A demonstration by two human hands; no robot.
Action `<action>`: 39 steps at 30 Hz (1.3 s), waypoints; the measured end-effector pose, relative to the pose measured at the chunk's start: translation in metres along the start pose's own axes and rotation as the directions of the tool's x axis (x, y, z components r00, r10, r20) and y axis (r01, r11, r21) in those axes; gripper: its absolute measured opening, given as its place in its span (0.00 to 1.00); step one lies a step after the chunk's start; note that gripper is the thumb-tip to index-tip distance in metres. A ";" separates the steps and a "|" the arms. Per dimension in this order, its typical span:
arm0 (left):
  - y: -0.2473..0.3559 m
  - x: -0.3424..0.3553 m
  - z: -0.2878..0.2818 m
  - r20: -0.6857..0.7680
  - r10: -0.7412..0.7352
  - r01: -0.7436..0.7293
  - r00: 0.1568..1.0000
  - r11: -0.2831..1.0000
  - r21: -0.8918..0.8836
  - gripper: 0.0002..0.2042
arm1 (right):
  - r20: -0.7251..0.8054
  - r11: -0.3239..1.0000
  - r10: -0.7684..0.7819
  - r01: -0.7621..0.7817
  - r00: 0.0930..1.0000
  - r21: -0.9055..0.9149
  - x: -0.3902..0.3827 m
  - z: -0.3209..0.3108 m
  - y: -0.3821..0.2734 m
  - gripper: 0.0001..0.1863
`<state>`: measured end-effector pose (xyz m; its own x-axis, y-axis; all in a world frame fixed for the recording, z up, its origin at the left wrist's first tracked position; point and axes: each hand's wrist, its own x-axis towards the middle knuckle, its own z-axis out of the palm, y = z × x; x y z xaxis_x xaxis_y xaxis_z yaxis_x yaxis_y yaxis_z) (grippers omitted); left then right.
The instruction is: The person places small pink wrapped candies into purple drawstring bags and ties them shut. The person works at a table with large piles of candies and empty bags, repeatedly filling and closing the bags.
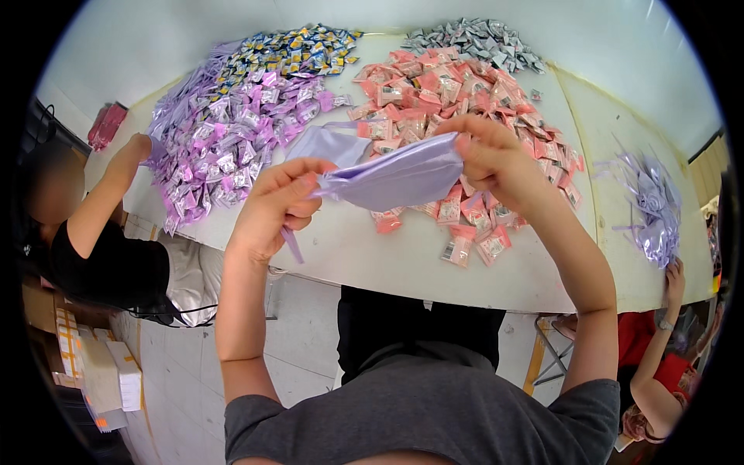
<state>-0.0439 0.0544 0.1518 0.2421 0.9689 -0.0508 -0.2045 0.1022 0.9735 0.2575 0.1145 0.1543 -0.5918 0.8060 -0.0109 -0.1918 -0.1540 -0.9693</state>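
Note:
Stretched between my two hands, above the table, is a lavender satin pouch (403,177). My left hand (280,203) is closed on its gathered end, and a ribbon tail dangles below those fingers. At the opposite end, my right hand (488,155) pinches the fabric between thumb and fingers. Another lavender pouch (329,146) lies flat on the table just beyond my left hand. Pink wrapped packets (442,93) are heaped behind and under my right hand. Left of my left hand spreads a pile of purple wrapped packets (232,143).
Blue and yellow packets (298,48) and grey packets (477,43) lie at the back of the white table (372,263). Lavender pouches (655,205) are bunched at right, near a co-worker's hand (674,283). Another co-worker's arm (108,186) reaches in from the left. Boxes (101,372) stand on the floor.

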 end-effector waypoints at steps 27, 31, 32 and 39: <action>-0.104 0.075 -0.066 -0.192 0.528 0.226 0.827 0.000 0.974 0.17 | -0.710 -0.229 -0.573 -0.912 0.410 -0.342 -0.251 -0.335 -0.029 0.14; -0.101 0.054 -0.065 -0.304 0.523 0.096 0.796 0.388 0.917 0.13 | -0.660 -0.386 -0.556 -0.860 0.505 -0.333 -0.133 -0.292 -0.011 0.12; -0.105 0.057 -0.068 -0.320 0.535 0.084 0.782 0.418 0.905 0.12 | -0.544 -0.244 -0.631 -0.808 0.553 -0.537 -0.109 -0.304 -0.010 0.13; -0.087 0.054 -0.094 -0.139 0.416 0.145 0.899 0.016 0.989 0.11 | -0.482 0.059 -0.501 -0.528 0.719 -0.847 0.066 -0.350 0.022 0.14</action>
<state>-0.1017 0.1192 0.0431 0.0008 0.9444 0.3289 0.9701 -0.0806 0.2291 0.4882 0.3645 0.0463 0.0484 0.9319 0.3594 0.9645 0.0499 -0.2594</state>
